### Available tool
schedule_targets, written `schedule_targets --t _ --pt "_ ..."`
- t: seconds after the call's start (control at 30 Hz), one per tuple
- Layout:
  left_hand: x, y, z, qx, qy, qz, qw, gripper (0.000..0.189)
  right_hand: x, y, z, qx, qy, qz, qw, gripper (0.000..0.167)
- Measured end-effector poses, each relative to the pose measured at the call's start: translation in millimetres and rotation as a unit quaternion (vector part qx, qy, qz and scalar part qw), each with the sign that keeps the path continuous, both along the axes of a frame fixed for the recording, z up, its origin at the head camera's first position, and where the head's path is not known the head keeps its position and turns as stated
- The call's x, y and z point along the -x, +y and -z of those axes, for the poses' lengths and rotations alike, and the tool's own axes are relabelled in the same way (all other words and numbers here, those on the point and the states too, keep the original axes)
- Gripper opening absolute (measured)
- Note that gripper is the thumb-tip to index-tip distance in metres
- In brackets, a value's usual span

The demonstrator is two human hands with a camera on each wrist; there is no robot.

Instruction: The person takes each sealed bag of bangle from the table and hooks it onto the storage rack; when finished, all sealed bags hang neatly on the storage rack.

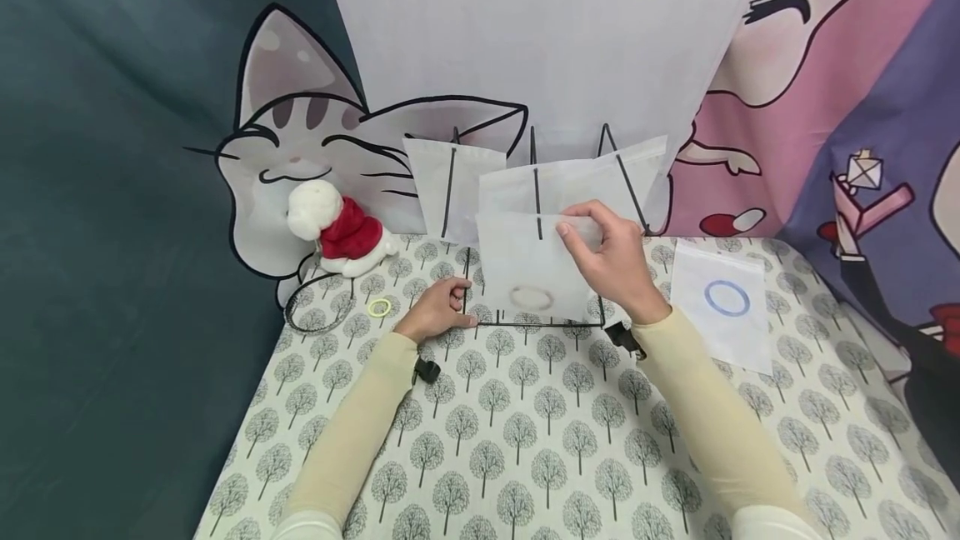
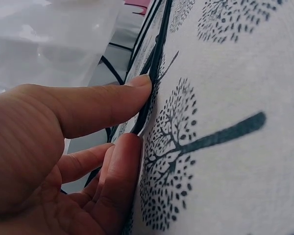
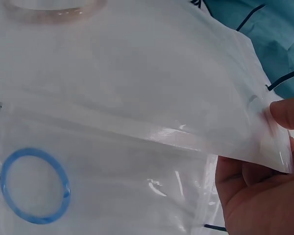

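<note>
My right hand [image 1: 618,261] pinches the upper right corner of a frosted plastic bag [image 3: 137,83] between thumb and fingers. Inside that bag a pale brownish ring [image 1: 531,298] shows through. The bag is upright, in front of the middle prong of a black wire rack [image 1: 536,325]. My left hand [image 1: 441,309] grips the rack's base at its left front corner; in the left wrist view the thumb [image 2: 115,100] lies on the wire. Behind, more frosted bags [image 1: 457,190] lean against the rack's uprights.
To the right lies a frosted bag [image 1: 693,332] with a blue ring [image 1: 727,298] in it. On the left are a yellow ring [image 1: 378,307], a black hoop [image 1: 315,328] and a white plush toy [image 1: 341,227] in red clothing. A printed curtain [image 1: 555,32] hangs behind the table.
</note>
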State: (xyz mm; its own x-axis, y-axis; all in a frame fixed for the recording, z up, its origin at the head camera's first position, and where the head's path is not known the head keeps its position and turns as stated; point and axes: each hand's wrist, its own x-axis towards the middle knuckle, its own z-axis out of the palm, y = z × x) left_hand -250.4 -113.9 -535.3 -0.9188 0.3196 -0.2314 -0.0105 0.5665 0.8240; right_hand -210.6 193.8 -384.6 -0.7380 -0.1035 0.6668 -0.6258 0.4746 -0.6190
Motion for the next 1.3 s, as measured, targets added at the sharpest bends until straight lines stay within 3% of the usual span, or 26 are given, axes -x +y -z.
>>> schedule_targets --t 0.23,0.57,0.73,0.93,1.17,1.3 --pt "-0.6 0.1 0.2 -0.001 -0.001 0.003 1.0 0.084 21.2 -1.0 1.1 0.012 -0.01 0.024 0.9996 0.016" --pt "0.9 -0.7 0.0 0.0 0.004 0.0 1.0 0.084 40.5 -2.9 4.0 0.051 -0.016 0.052 0.9972 0.023" --pt "0.2 0.2 0.3 0.005 0.002 0.003 1.0 0.083 41.5 0.7 12.9 0.089 -0.033 0.051 0.9942 0.032" --pt "1.2 -0.1 1.4 0.0 0.0 0.0 1.0 0.085 38.9 12.9 23.7 0.101 -0.096 0.06 0.9884 0.04" --pt "2.3 -0.4 1.0 0.001 -0.002 0.002 1.0 0.084 38.3 47.6 41.9 0.09 -0.089 0.093 0.9876 0.027" --pt "0.4 0.5 -0.8 0.005 -0.004 0.002 1.0 0.083 38.9 78.3 55.8 0.086 -0.13 0.121 0.9802 0.024"
